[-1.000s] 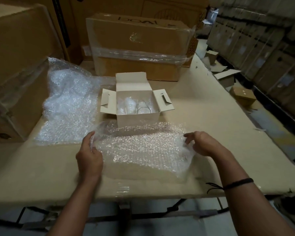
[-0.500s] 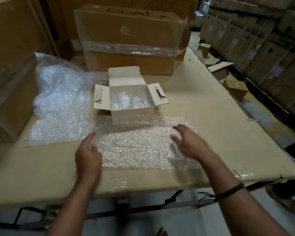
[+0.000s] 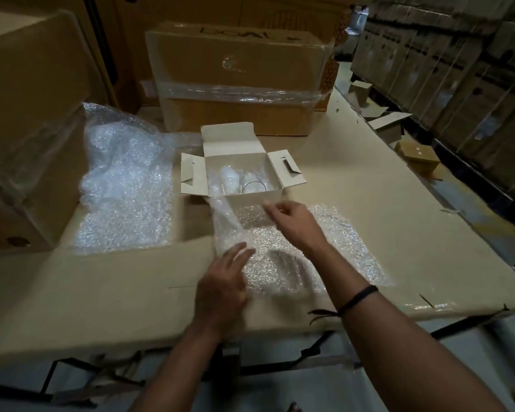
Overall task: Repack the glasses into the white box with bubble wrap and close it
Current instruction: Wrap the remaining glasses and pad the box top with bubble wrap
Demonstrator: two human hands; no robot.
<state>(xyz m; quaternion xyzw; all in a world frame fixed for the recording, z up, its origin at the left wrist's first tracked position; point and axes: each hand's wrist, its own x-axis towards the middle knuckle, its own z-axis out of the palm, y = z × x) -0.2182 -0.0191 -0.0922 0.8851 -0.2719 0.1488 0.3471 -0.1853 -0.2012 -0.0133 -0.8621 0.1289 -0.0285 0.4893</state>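
The white box (image 3: 247, 200) stands open on the table with its flaps spread. Inside it are a clear glass (image 3: 252, 185) and a bundle in bubble wrap (image 3: 228, 181). A bubble wrap sheet (image 3: 333, 248) lies in front of the box, and its left part is lifted off the table in front of the box's front wall. My right hand (image 3: 292, 223) is over the sheet, and its curled fingertips pinch the raised far edge. My left hand (image 3: 223, 281) touches the sheet's near left edge with straight fingers.
A larger heap of bubble wrap (image 3: 125, 185) lies at the left. Big brown cartons stand behind the box (image 3: 238, 75) and at the far left (image 3: 27, 129). The table's front edge (image 3: 131, 337) is close to me. Small cartons (image 3: 418, 156) lie on the floor to the right.
My right hand has moved left and forward across the sheet to its far edge. The sheet's left part has risen off the table. My left hand has shifted right along the near edge.
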